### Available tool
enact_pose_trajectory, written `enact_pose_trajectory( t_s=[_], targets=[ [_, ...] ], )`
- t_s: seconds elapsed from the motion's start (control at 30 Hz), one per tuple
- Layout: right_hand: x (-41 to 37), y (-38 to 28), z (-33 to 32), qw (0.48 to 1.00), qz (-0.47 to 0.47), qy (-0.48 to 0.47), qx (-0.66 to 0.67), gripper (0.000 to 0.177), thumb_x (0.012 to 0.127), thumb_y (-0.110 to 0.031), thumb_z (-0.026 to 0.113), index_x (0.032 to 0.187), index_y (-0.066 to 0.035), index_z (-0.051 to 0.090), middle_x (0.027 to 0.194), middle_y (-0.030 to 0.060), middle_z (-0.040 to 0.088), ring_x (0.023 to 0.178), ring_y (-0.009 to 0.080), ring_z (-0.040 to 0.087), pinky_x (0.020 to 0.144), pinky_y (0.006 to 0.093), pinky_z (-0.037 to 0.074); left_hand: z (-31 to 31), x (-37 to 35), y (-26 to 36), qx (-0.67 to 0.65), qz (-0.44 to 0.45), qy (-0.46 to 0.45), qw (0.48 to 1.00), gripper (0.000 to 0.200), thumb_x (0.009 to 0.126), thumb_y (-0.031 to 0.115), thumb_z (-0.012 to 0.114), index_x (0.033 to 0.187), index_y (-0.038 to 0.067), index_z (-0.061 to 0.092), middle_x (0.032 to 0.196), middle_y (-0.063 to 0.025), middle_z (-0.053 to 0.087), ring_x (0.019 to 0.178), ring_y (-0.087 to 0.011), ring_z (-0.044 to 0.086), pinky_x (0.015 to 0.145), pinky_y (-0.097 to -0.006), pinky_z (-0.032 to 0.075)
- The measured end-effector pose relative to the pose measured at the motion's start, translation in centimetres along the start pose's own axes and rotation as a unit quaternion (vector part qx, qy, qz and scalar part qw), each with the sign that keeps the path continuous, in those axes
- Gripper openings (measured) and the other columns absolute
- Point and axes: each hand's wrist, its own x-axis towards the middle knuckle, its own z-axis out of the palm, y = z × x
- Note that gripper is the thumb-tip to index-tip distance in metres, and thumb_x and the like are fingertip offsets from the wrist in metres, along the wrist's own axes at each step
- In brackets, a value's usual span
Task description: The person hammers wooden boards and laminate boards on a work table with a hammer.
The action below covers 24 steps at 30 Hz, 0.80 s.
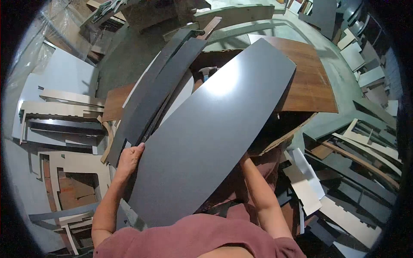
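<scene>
We steady the long, flat grey panel [208, 133] from opposite edges — likely for balance. Our left hand [130, 160] clasps it; we cannot tell the grip of our half-hidden right hand [245, 159].

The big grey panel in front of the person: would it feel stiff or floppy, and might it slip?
The grey panel is probably stiff, showing no sag or fold. It looks smooth and shiny, so may be slippery. Being long, it could tip if lifted by one end.

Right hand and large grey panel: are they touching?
Cannot tell. In the head view, the right hand passes behind the edge of the large grey panel, which hides its fingers and any contact.
</scene>
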Motion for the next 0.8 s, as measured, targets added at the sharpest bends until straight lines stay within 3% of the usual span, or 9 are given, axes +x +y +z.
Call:
enact_pose_trajectory(
  t_s=[0.2,0.47,0.6,0.67,0.8],
  targets=[
    [2.4,-2.1,0.3,0.999,0.01,-0.036,-0.01,0.022,0.085,-0.014,0.046,0.1,0.002,0.046,0.09,0.023,0.053,0.089,0.0378,0.051,0.076,0.0424,0.04,0.0,0.7,-1.4,0.006,0.002,-0.001,1.0,0.057,0.089,0.051,0.049,0.071,-0.002,0.059,0.063,0.0002,0.053,0.06,-0.0088,0.047,0.058,-0.0266,0.04],
    [2.3,-3.5,-0.4,0.996,0.037,-0.077,-0.033,0.028,0.085,-0.013,0.048,0.108,0.002,0.044,0.093,0.0249,0.055,0.091,0.04,0.053,0.076,0.0429,0.041,0.0,-0.9,1.5,0.014,-0.049,-0.006,0.999,0.055,0.088,0.052,0.051,0.076,0.0,0.063,0.067,-0.0002,0.058,0.063,-0.0088,0.051,0.06,-0.0267,0.041],
    [2.2,-4.4,-1.3,0.994,0.049,-0.085,-0.044,0.032,0.085,-0.012,0.049,0.112,0.002,0.043,0.095,0.0259,0.055,0.092,0.0411,0.053,0.077,0.0431,0.042,-0.2,-0.8,1.3,0.016,-0.022,-0.009,1.0,0.055,0.088,0.052,0.051,0.076,0.0,0.063,0.066,0.0001,0.058,0.063,-0.0087,0.051,0.06,-0.0265,0.041],
    [1.7,-4.0,-2.6,0.993,0.061,-0.088,-0.054,0.034,0.084,-0.012,0.05,0.114,0.002,0.043,0.096,0.0264,0.056,0.092,0.0417,0.054,0.077,0.0432,0.042,-0.1,-1.3,2.4,0.009,-0.052,-0.001,0.999,0.055,0.088,0.052,0.05,0.076,0.0,0.063,0.065,0.0002,0.057,0.062,-0.0086,0.051,0.059,-0.0263,0.041],
    [-1.5,-1.0,-7.3,0.989,0.102,-0.086,-0.071,0.038,0.084,-0.011,0.051,0.118,0.002,0.042,0.097,0.0274,0.057,0.093,0.0428,0.054,0.077,0.0435,0.043,0.6,0.8,-1.5,0.017,-0.027,-0.005,0.999,0.056,0.088,0.052,0.05,0.076,-0.001,0.063,0.064,0.0,0.057,0.062,-0.0079,0.05,0.058,-0.0261,0.041]
  ],
)
